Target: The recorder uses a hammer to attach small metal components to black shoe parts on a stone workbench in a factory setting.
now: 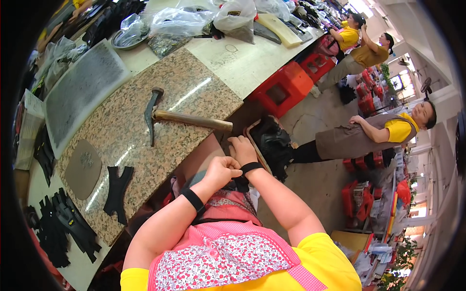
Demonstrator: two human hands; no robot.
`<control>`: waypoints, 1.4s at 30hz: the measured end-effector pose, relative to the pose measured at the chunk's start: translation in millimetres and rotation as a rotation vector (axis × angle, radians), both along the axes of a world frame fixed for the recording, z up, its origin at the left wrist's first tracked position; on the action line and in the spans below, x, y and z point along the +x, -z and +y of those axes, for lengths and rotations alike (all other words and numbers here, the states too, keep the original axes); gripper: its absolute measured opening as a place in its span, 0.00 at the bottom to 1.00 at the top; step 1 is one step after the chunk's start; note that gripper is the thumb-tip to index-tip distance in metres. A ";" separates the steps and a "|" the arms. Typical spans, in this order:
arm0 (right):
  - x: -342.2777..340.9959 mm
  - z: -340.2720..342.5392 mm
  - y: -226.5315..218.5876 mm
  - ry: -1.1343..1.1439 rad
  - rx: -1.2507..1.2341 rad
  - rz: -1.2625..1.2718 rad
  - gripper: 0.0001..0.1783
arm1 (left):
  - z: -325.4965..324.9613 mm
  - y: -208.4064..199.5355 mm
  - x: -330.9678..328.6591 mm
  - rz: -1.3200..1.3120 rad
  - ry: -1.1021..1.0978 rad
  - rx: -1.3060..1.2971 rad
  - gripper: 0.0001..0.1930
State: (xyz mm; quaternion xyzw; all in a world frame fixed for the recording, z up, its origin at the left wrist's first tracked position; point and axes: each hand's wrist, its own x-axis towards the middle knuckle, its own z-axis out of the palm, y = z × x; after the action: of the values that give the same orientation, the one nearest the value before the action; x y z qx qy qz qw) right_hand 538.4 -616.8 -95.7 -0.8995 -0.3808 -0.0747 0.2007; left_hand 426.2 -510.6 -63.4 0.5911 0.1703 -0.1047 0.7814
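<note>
My left hand [221, 170] is closed, thumb and fingers pinched at the edge of the black wristband [252, 167] on my right wrist. Loosely bent, the fingers of my right hand [242, 149] are somewhat apart, and no object shows in them. Both hands are over my lap, off the near edge of a speckled stone slab [189, 97]. A hammer [191, 119] with a wooden handle lies on the slab, its handle end pointing at my right hand. Left of it rest a black cut piece [118, 194] and a brown rounded pad [83, 169] with small metal bits on it.
A translucent board [85, 92] covers the slab's far left. Stacked black pieces [73, 223] lie at the left edge. Plastic bags [179, 22] line the back. Red stools [284, 87] and a crate of black material [269, 145] stand at right, near a standing person [374, 131].
</note>
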 end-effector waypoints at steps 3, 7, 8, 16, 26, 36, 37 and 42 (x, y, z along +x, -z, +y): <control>-3.6 -2.9 4.0 0.055 0.088 0.193 0.13 | -1.9 -1.6 -1.6 -0.045 0.037 -0.010 0.05; -4.9 -5.5 7.2 0.184 0.140 0.573 0.13 | -0.6 -2.6 -5.0 -0.024 0.086 -0.060 0.07; -3.4 -6.2 9.2 0.203 0.123 0.608 0.13 | 0.1 -2.2 -6.2 -0.004 0.100 -0.087 0.08; -10.7 -4.9 18.0 0.282 0.459 0.997 0.12 | 6.1 -5.8 -10.1 0.074 0.131 -0.126 0.09; -18.3 -4.0 6.2 0.313 0.511 1.219 0.13 | 9.8 -6.4 -10.2 0.116 0.174 -0.079 0.07; -11.3 -8.2 26.0 0.329 0.595 1.346 0.13 | 6.3 -5.1 -8.0 0.100 0.177 -0.046 0.06; -8.9 -10.5 33.0 0.384 0.725 1.470 0.14 | 4.6 -6.4 -6.4 0.100 0.176 -0.048 0.06; -0.5 -13.2 44.9 0.679 0.978 1.720 0.19 | -0.7 11.5 9.4 0.142 0.145 -0.121 0.08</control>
State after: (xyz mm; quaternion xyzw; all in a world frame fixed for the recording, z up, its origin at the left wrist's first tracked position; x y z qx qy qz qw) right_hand 537.8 -629.9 -140.6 -0.5294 0.2351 0.3922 0.7146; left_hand 435.6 -511.3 -74.9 0.5445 0.1756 -0.2126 0.7922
